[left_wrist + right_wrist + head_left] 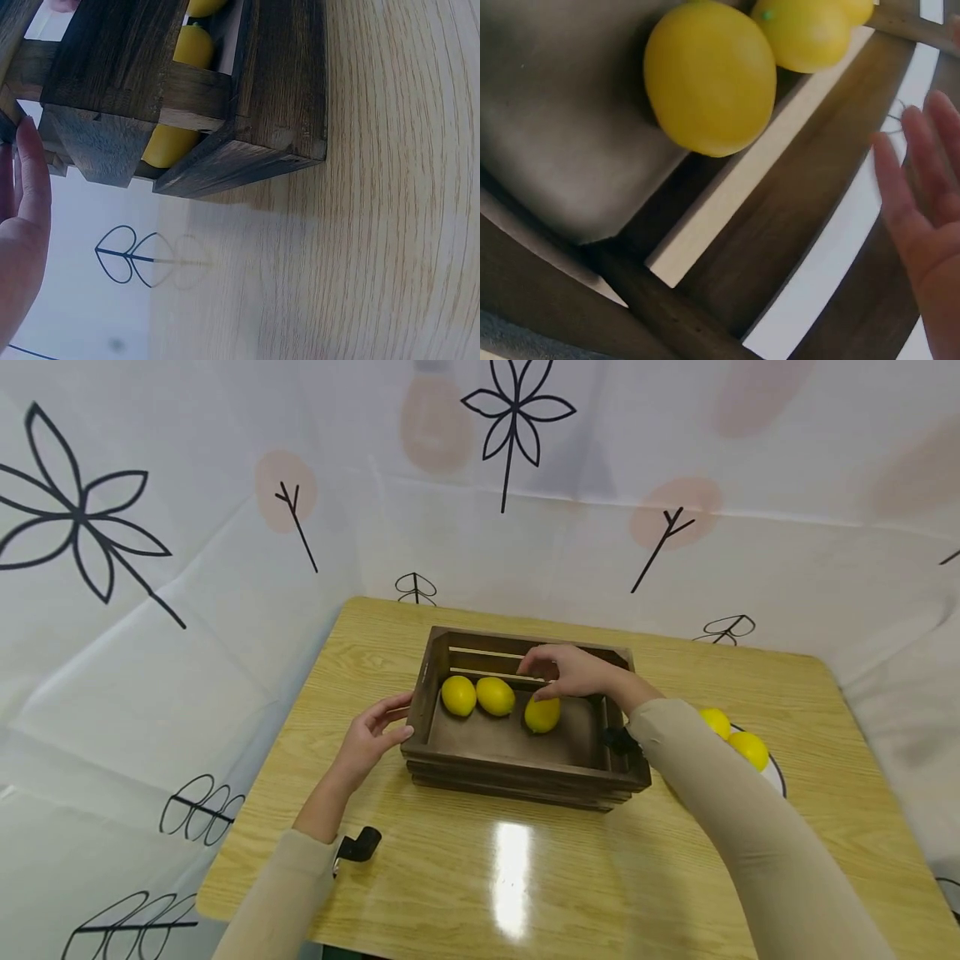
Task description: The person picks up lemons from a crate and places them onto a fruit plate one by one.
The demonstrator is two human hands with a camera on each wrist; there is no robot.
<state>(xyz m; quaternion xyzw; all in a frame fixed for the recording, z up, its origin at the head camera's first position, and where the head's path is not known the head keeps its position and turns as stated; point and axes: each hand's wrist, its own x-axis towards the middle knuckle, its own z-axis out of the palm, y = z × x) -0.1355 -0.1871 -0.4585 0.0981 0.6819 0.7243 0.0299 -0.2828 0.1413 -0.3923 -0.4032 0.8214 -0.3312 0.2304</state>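
A dark wooden crate (pixel 517 764) stands on the table with three yellow lemons inside. Two lemons, one at the left (pixel 458 696) and one beside it (pixel 496 697), lie close together; the third lemon (pixel 542 716) lies apart, further right. Over that third one hovers my right hand (pixel 573 671), fingers loosely bent. In the right wrist view, the fingers (pixel 922 157) stand apart from the nearest lemon (pixel 709 79), holding nothing. My left hand (pixel 369 742) rests against the crate's left end, its extended fingers (pixel 34 172) touching the slats from outside.
Right of the crate, partly behind my right sleeve, a white plate (pixel 774 774) with a dark rim bears more lemons (pixel 747 750). The wooden table (pixel 420 877) ends at a patterned cloth (pixel 360 468) behind and on both sides.
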